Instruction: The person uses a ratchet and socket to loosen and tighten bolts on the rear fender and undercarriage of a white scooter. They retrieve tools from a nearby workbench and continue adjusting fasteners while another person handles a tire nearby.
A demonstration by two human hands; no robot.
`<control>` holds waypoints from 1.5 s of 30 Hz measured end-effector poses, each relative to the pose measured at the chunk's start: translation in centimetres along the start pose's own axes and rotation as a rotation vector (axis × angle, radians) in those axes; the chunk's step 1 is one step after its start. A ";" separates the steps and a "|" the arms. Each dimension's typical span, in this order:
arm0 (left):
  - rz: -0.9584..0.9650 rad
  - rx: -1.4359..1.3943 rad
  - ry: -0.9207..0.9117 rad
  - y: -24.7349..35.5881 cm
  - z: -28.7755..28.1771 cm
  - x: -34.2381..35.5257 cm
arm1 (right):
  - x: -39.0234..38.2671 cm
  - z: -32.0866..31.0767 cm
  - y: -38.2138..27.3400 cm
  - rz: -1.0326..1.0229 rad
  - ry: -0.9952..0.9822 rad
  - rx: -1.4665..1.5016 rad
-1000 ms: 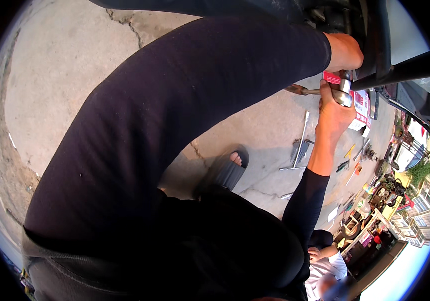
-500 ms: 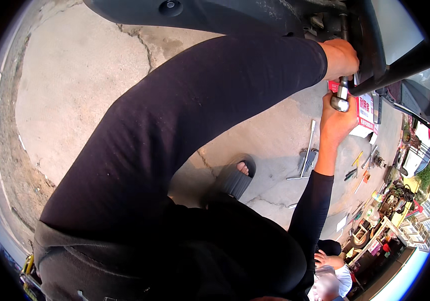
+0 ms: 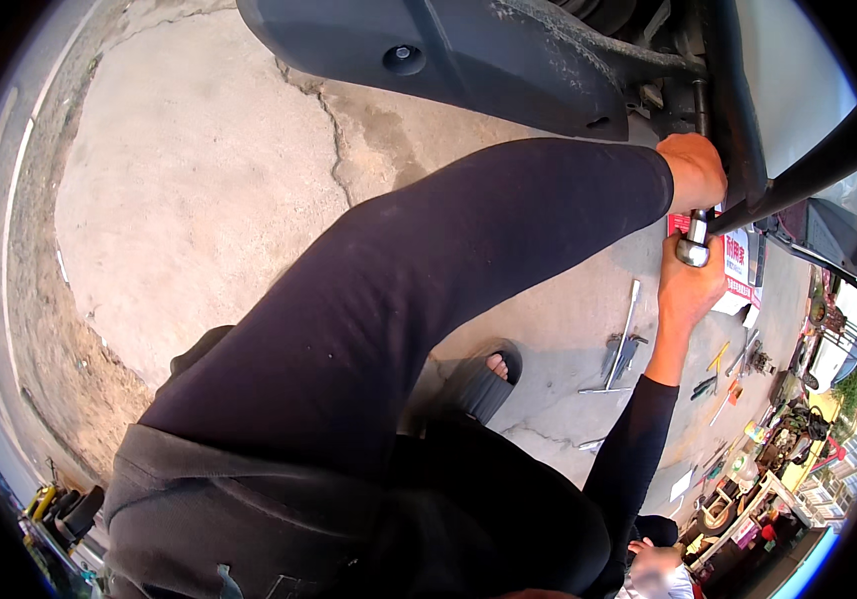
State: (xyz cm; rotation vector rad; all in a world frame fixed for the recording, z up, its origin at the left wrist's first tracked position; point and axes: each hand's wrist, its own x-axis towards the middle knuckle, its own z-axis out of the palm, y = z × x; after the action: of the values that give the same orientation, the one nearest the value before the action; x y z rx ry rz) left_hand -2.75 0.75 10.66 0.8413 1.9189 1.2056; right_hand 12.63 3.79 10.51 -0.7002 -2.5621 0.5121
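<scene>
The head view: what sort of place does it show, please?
Probably an outdoor repair spot: tools lie on concrete, the right hand holds a metal tool, and a black panel, apparently a vehicle's, is nearby.

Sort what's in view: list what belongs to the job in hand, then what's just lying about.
In use:
- ratchet wrench, in the right hand
- metal bar, in the left hand
- probably the vehicle, where the bar leads

Apparently just lying about:
- T-shaped wrench
- red-and-white box
- white sheet
</scene>
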 end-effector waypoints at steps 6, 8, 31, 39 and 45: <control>0.038 -0.183 0.100 -0.1 0.3 -0.6 | -1.1 1.0 0.2 0.769 -0.318 1.686; 0.067 -0.496 0.019 -0.4 0.7 0.4 | -0.2 0.2 0.4 0.555 -0.197 0.964; -0.031 -0.491 0.143 0.2 1.2 -1.1 | -1.0 0.9 1.3 0.769 -0.457 1.835; -0.107 -0.582 0.188 -0.1 1.5 0.2 | 0.5 0.2 2.5 -0.105 0.057 -0.117; -0.055 -0.796 0.054 0.1 0.5 -1.6 | -0.4 0.0 0.3 0.711 -0.352 1.547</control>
State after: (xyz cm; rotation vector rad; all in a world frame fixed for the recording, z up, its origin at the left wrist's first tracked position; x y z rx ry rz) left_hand -1.49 -0.28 10.91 0.3231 1.2909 1.7750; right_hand 13.05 3.80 10.32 -0.8107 -1.2505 2.5106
